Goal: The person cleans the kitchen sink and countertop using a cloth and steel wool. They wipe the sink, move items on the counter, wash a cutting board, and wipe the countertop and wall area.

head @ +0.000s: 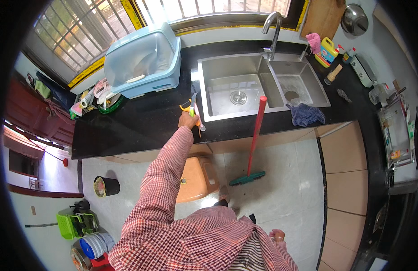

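Observation:
My left hand (188, 120) reaches out over the black countertop (144, 117), left of the sink. Its fingers close around a bunch of small kitchen utensils. Among them are a green-handled knife (192, 105), a yellow-orange tool that looks like a peeler (185, 107) and a pale spoon-like piece (202, 127). Whether they still touch the counter, I cannot tell. Down by my right side, my right hand (277, 233) hangs with curled fingers, and nothing shows in it. The double stainless sink (235, 84) holds soapy water in its small bowl.
A red-handled broom (254, 142) stands upright before the counter. Beside it is an orange stool (193, 179). A light-blue lidded dish box (144, 64) sits by the window. A blue cloth (305, 115) lies at the sink's edge, and a black bin (110, 186) is on the floor.

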Demonstrator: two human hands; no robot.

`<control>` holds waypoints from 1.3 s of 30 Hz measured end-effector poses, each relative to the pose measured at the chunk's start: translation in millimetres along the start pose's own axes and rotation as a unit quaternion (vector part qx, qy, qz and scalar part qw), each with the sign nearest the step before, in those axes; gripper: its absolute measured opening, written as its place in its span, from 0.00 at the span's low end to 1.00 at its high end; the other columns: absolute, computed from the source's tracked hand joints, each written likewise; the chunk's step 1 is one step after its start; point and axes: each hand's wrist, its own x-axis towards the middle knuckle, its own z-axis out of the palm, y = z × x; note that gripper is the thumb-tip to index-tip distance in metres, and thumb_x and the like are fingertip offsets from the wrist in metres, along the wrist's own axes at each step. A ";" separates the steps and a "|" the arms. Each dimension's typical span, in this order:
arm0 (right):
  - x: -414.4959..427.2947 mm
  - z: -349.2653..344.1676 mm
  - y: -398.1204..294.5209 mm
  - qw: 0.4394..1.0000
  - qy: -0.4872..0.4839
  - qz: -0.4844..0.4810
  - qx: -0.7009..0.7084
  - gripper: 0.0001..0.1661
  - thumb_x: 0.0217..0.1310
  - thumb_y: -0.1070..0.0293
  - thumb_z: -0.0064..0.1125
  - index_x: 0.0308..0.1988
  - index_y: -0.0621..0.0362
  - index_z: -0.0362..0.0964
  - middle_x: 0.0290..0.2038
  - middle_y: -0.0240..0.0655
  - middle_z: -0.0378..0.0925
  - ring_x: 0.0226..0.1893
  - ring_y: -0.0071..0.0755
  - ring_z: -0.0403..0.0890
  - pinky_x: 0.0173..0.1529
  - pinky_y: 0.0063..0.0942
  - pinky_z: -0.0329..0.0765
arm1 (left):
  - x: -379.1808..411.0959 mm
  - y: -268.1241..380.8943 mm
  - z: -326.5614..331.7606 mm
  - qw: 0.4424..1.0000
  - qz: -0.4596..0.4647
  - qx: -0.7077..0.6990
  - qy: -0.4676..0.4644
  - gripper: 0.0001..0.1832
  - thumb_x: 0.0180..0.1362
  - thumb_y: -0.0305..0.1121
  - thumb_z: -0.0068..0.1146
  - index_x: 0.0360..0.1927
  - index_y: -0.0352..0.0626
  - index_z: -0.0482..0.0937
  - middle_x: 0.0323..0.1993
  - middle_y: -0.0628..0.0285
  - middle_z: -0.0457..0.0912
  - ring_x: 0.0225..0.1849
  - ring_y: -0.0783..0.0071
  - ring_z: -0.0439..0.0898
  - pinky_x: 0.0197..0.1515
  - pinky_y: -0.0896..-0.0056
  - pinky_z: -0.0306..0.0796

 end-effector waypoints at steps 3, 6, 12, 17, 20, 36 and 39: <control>10.6 17.8 -40.9 0.999 -0.029 -0.026 -0.012 0.11 0.55 0.70 0.48 0.40 0.61 0.69 0.27 0.39 0.78 0.22 0.32 0.79 0.21 0.30 0.73 | 19.7 -22.1 -4.8 0.996 -0.035 -0.081 -0.001 0.26 0.41 0.43 0.60 0.38 0.30 0.72 0.37 0.47 0.79 0.37 0.54 0.80 0.41 0.62 0.74; 9.6 31.2 -70.8 0.996 -0.022 -0.078 -0.020 0.09 0.55 0.69 0.50 0.36 0.61 0.70 0.26 0.39 0.78 0.21 0.30 0.78 0.20 0.27 0.72 | 5.2 3.3 -4.6 0.971 -0.054 -0.232 -0.006 0.18 0.45 0.29 0.58 0.37 0.28 0.70 0.30 0.51 0.78 0.25 0.69 0.81 0.24 0.72 0.77; -11.6 82.0 -197.5 0.911 -0.013 -0.411 -0.028 0.08 0.51 0.71 0.54 0.33 0.62 0.71 0.26 0.35 0.75 0.24 0.22 0.75 0.25 0.20 0.71 | 2.5 12.1 -1.3 0.929 -0.078 -0.361 0.023 0.12 0.51 0.28 0.52 0.36 0.31 0.67 0.26 0.56 0.77 0.21 0.74 0.76 0.20 0.77 0.71; -78.9 170.6 -350.0 0.838 -0.061 -0.520 -0.157 0.27 0.47 0.63 0.62 0.48 0.57 0.67 0.27 0.33 0.74 0.29 0.26 0.75 0.35 0.26 0.74 | 0.7 15.5 2.0 0.914 -0.002 -0.404 -0.044 0.11 0.50 0.26 0.51 0.36 0.34 0.65 0.24 0.59 0.75 0.19 0.77 0.75 0.18 0.78 0.68; -67.8 200.9 -395.7 0.787 -0.050 -0.532 -0.308 0.34 0.43 0.49 0.62 0.48 0.57 0.67 0.27 0.40 0.77 0.31 0.37 0.79 0.37 0.32 0.74 | -31.6 47.5 4.5 0.881 0.017 -0.472 -0.036 0.08 0.55 0.26 0.48 0.37 0.39 0.65 0.23 0.65 0.71 0.19 0.82 0.69 0.19 0.82 0.65; -63.1 243.4 -419.5 0.531 -0.325 -0.650 -0.436 0.20 0.48 0.52 0.54 0.26 0.61 0.71 0.20 0.49 0.76 0.23 0.52 0.79 0.30 0.44 0.75 | -249.3 122.4 77.8 0.802 -0.164 -0.530 0.223 0.09 0.58 0.25 0.45 0.43 0.40 0.65 0.28 0.65 0.73 0.25 0.82 0.72 0.23 0.82 0.67; -71.6 237.9 -412.8 0.508 -0.371 -0.653 -0.423 0.20 0.47 0.53 0.56 0.25 0.61 0.71 0.20 0.49 0.76 0.23 0.52 0.79 0.29 0.45 0.75 | -268.7 138.7 73.7 0.813 -0.181 -0.477 0.281 0.09 0.58 0.25 0.46 0.43 0.40 0.65 0.28 0.64 0.73 0.25 0.82 0.72 0.23 0.82 0.67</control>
